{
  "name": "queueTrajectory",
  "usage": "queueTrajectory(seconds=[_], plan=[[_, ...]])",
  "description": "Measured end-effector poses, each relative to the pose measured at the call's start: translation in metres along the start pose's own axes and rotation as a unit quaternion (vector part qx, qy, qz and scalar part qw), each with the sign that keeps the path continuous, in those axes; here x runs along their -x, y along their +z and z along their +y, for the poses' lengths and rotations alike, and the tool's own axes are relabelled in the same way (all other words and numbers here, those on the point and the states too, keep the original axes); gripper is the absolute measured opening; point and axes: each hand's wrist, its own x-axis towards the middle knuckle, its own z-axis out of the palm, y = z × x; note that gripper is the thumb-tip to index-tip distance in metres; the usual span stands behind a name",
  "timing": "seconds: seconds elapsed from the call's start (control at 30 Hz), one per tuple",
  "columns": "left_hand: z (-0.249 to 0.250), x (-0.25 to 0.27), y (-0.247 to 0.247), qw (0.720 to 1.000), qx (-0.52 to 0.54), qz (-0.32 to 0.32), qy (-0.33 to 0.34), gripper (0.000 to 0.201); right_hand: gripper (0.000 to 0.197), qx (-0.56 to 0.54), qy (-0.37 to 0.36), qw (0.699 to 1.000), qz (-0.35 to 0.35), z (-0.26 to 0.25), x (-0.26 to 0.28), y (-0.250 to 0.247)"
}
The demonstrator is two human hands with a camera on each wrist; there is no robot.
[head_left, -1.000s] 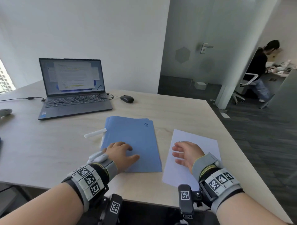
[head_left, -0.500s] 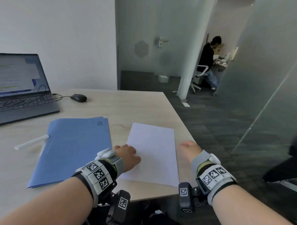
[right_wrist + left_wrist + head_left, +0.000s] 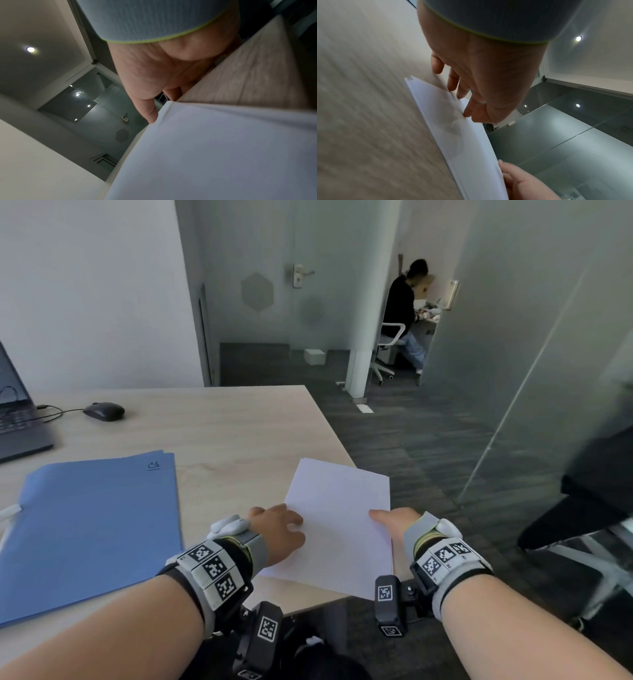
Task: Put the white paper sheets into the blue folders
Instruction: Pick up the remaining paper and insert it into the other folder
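Observation:
A stack of blue folders point(image 3: 89, 525) lies shut on the wooden table point(image 3: 222, 433), at the left. To its right, a stack of white paper sheets point(image 3: 339, 525) lies at the table's right corner, its right side overhanging the edge. My left hand point(image 3: 284, 522) rests on the stack's left edge, and the left wrist view shows its straight fingertips point(image 3: 465, 112) pressing on the paper point(image 3: 462, 142). My right hand point(image 3: 387, 517) holds the stack's right edge, thumb on top. In the right wrist view the thumb point(image 3: 150, 115) lies on the paper point(image 3: 214, 148); the other fingers are hidden below.
A laptop point(image 3: 20, 419) and a black mouse point(image 3: 103, 411) sit at the table's far left. A white pen point(image 3: 8, 511) lies beside the folders. Off the table's right edge are dark floor, a glass wall and a black chair point(image 3: 582, 508). A person point(image 3: 407, 313) sits far away.
My left hand left the blue folders and came to the paper's left edge. My right hand shifted to its right edge, which now overhangs the table. The head view swung right.

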Motion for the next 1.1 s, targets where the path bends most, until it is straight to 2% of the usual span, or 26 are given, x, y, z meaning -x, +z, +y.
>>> queueTrajectory(seconds=[0.1, 0.17, 0.27, 0.33, 0.4, 0.47, 0.5, 0.53, 0.57, 0.6, 0.67, 0.8, 0.87, 0.97, 1.03, 1.1], plan=[[0.007, 0.001, 0.001, 1.000, 0.011, 0.007, 0.006, 0.047, 0.027, -0.065, -0.079, 0.993, 0.055, -0.001, 0.002, -0.002], [0.007, 0.001, -0.001, 0.998, 0.069, 0.011, -0.010, 0.046, 0.013, -0.087, -0.125, 0.983, 0.098, -0.007, 0.008, -0.005], [0.000, -0.003, -0.006, 0.985, 0.169, 0.033, -0.011, 0.054, 0.022, -0.102, -0.182, 0.971, 0.115, -0.021, 0.018, -0.008], [-0.009, -0.008, -0.013, 0.963, 0.255, 0.079, -0.015, 0.065, 0.021, -0.150, -0.222, 0.958, 0.100, -0.032, 0.028, -0.008], [-0.018, -0.013, -0.024, 0.921, 0.368, 0.126, -0.025, 0.082, 0.014, -0.219, -0.263, 0.936, 0.082, -0.042, 0.040, -0.007], [-0.028, -0.016, -0.037, 0.851, 0.505, 0.141, -0.016, 0.092, 0.021, -0.301, -0.297, 0.905, 0.048, -0.051, 0.049, -0.004], [-0.030, -0.014, -0.043, 0.807, 0.574, 0.134, -0.004, 0.083, 0.024, -0.332, -0.308, 0.891, 0.036, -0.054, 0.051, -0.002], [-0.031, -0.010, -0.050, 0.767, 0.630, 0.122, 0.011, 0.065, 0.023, -0.351, -0.317, 0.881, 0.030, -0.058, 0.054, -0.002], [-0.030, -0.005, -0.056, 0.738, 0.665, 0.109, 0.025, 0.047, 0.022, -0.368, -0.324, 0.871, 0.025, -0.062, 0.057, -0.001], [-0.030, 0.000, -0.062, 0.721, 0.683, 0.107, 0.038, 0.033, 0.020, -0.388, -0.325, 0.862, 0.015, -0.066, 0.059, -0.001], [-0.033, 0.006, -0.071, 0.711, 0.688, 0.123, 0.074, 0.018, 0.019, -0.444, -0.323, 0.836, -0.018, -0.076, 0.063, -0.002], [-0.044, 0.012, -0.087, 0.708, 0.667, 0.187, 0.139, 0.021, 0.022, -0.502, -0.338, 0.791, -0.092, -0.092, 0.068, -0.001], [-0.049, 0.012, -0.087, 0.714, 0.655, 0.197, 0.149, 0.025, 0.021, -0.490, -0.343, 0.795, -0.100, -0.094, 0.067, 0.003], [-0.054, 0.011, -0.075, 0.731, 0.639, 0.192, 0.142, 0.029, 0.018, -0.446, -0.337, 0.823, -0.101, -0.087, 0.068, 0.013], [-0.058, 0.010, -0.065, 0.741, 0.632, 0.189, 0.128, 0.042, 0.016, -0.436, -0.322, 0.833, -0.111, -0.081, 0.068, 0.020], [-0.061, 0.008, -0.057, 0.751, 0.623, 0.188, 0.114, 0.053, 0.024, -0.433, -0.310, 0.838, -0.119, -0.076, 0.066, 0.025]])
